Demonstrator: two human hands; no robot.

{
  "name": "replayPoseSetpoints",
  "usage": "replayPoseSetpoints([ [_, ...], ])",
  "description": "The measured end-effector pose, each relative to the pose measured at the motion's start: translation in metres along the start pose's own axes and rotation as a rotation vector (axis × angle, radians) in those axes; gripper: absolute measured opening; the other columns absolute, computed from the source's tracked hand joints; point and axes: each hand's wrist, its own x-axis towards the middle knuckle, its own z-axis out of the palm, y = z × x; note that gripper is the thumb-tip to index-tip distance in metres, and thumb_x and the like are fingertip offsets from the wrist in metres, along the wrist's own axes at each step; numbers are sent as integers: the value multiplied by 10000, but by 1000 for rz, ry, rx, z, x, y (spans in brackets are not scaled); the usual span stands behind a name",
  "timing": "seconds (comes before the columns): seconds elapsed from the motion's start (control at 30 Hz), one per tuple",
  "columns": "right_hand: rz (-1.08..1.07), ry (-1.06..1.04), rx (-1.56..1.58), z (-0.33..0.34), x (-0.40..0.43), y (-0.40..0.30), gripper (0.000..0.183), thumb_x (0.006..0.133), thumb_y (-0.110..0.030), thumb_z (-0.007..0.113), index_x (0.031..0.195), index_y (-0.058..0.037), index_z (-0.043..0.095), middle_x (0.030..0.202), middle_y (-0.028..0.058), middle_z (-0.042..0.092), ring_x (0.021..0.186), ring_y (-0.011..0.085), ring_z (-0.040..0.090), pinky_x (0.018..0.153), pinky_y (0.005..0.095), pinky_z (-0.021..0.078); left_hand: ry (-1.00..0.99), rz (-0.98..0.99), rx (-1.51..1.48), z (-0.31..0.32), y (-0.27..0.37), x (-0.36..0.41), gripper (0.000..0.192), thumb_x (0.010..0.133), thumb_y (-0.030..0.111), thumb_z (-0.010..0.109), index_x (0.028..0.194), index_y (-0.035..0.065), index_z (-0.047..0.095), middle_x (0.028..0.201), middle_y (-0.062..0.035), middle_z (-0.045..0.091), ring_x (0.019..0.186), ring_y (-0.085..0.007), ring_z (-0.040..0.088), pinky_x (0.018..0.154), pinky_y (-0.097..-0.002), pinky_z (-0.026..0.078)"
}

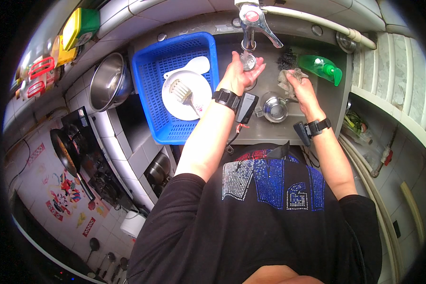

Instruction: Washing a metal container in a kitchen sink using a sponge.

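Under the running tap [250, 39], my left hand [242, 72] holds a small round metal lid [248, 61] on its palm and fingers. My right hand [302, 88] grips a crumpled beige mesh cloth [287, 80] over the steel sink [241, 131]. Between my hands, nearer to me, a small metal teapot [275, 108] stands in the sink, its top facing up. A green pump bottle [317, 67] lies behind my right hand, and a dark scouring pad [287, 59] is to the left of the bottle.
On the sink's left, a blue plastic basket [145, 106] holds a white plate [170, 103], a slotted spatula [180, 91] and a white scoop [198, 65]. Further left are a steel bowl [107, 81] and a frying pan [62, 149] on the stove. A ridged drainboard [397, 71] borders the right side.
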Motion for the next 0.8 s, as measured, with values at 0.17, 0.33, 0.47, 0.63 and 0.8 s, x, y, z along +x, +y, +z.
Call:
replayPoseSetpoints([
  [0.17,29,-2,-13,-1,0,-1,260,857,-203,564,1046,-24,581,952,32,611,866,110,558,784,258,431,-21,74,70,-6,1,13,530,910,482,403,1039,-30,452,888,-189,542,801,-329,578,780,-448,535],
  [0.33,8,-14,-28,-14,3,9,273,855,-213,572,1053,-25,581,962,35,615,876,113,562,787,261,430,-77,15,30,-4,5,20,258,878,131,546,1034,-46,442,1093,-257,425,1019,-401,493,821,-417,547],
  [0.47,11,-2,-21,-25,1,14,286,856,-217,577,1064,-20,579,965,36,617,880,113,564,793,262,430,-50,18,80,0,2,12,221,857,93,562,987,-47,453,993,-218,489,918,-349,544,759,-398,566],
  [0.63,23,-5,-12,-29,-2,17,285,860,-211,573,1067,-15,579,980,37,615,893,114,561,800,261,427,-226,-250,52,-20,20,13,308,917,306,410,902,12,500,740,-129,553,640,-242,541,489,-258,446],
  [0.8,53,21,-15,-38,0,26,284,863,-212,574,1067,-14,578,997,38,609,910,116,557,807,258,426,-95,-165,-52,-16,9,3,547,936,418,154,971,-11,491,778,-154,563,659,-290,543,479,-270,413],
])
